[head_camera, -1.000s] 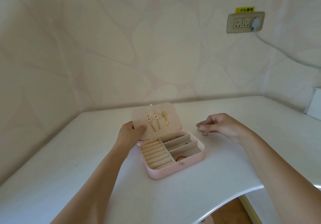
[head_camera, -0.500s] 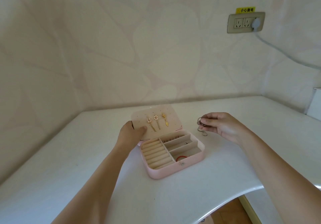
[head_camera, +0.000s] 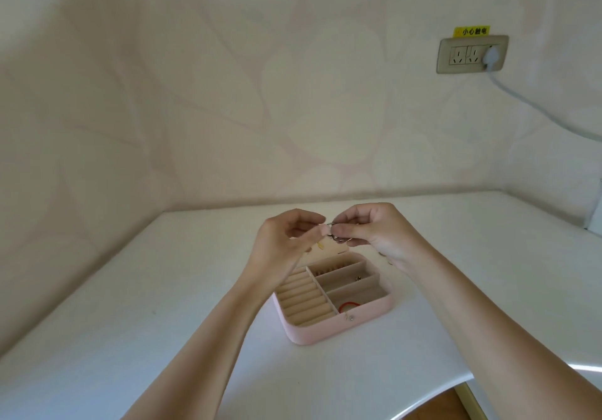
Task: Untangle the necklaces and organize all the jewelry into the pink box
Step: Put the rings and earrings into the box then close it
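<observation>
Both hands are meeting in the air just over the 12 o'clock edge of the pink box (head_camera: 325,333), which is sitting open on the white desk (head_camera: 130,322). The left hand (head_camera: 286,240) is coming in from 7 o'clock and the right hand (head_camera: 374,230) from 4 o'clock. Each grip is pinching, between thumb and fingertips, one side of a small silver piece of jewelry (head_camera: 335,236) held between them. Its exact form is too small to tell.

The box's lid (head_camera: 332,251) is standing up at the back, mostly hidden behind the hands. Inside, padded ring rolls are filling the 9 o'clock half, and three long compartments are lying across the 3 o'clock half. A red band (head_camera: 349,305) is resting in the nearest compartment, toward 5 o'clock, and a tiny dark stud (head_camera: 358,278) is lying in the middle one.

On the wall at 2 o'clock, a wall socket (head_camera: 472,54) is carrying a white plug (head_camera: 492,56), with a grey cable (head_camera: 537,107) running off toward 4 o'clock and a yellow label (head_camera: 471,31) sitting just above.
</observation>
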Available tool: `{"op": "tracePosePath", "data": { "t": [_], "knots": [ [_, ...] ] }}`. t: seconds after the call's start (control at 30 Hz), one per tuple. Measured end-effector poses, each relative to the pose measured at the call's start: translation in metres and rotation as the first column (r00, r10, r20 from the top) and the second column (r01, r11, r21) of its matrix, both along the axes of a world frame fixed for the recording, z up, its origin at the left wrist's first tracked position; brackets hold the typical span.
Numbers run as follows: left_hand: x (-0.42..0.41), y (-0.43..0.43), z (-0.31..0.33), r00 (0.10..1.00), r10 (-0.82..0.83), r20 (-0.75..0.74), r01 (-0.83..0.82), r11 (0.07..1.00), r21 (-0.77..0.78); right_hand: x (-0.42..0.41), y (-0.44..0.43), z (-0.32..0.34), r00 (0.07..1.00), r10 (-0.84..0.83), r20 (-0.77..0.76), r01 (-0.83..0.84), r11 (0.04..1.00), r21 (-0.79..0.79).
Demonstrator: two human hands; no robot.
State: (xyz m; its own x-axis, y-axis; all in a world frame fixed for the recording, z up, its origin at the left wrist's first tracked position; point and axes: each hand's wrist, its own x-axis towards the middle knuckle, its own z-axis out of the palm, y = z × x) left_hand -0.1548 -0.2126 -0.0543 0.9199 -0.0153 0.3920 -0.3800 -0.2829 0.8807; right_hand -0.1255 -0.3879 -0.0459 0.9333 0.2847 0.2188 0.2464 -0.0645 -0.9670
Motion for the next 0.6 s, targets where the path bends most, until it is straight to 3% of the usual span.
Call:
{"op": "tracePosePath", "data": {
  "t": [0.13, 0.27, 0.4, 0.6],
  "knots": [
    [0.001, -0.001, -0.001, 1.0, -0.002, 0.007, 0.003, 0.997, -0.08, -0.003, 0.01, 0.0, 1.0, -0.003, 0.027, 0.003, 1.0, 0.007],
    [0.002, 0.003, 0.002, 0.998, -0.039, -0.056, 0.026, 0.975, -0.22, -0.004, 0.005, 0.002, 0.991, 0.11, -0.075, -0.096, 0.982, 0.163],
    [0.0, 0.003, 0.003, 0.993, -0.087, -0.079, 0.063, 0.961, -0.271, -0.004, 0.003, 0.002, 0.977, 0.131, -0.17, -0.075, 0.951, 0.301],
    [-0.004, 0.001, 0.003, 0.986, -0.148, -0.082, 0.127, 0.967, -0.219, -0.005, 0.013, -0.004, 0.994, 0.03, -0.103, -0.009, 0.979, 0.205]
  ]
}}
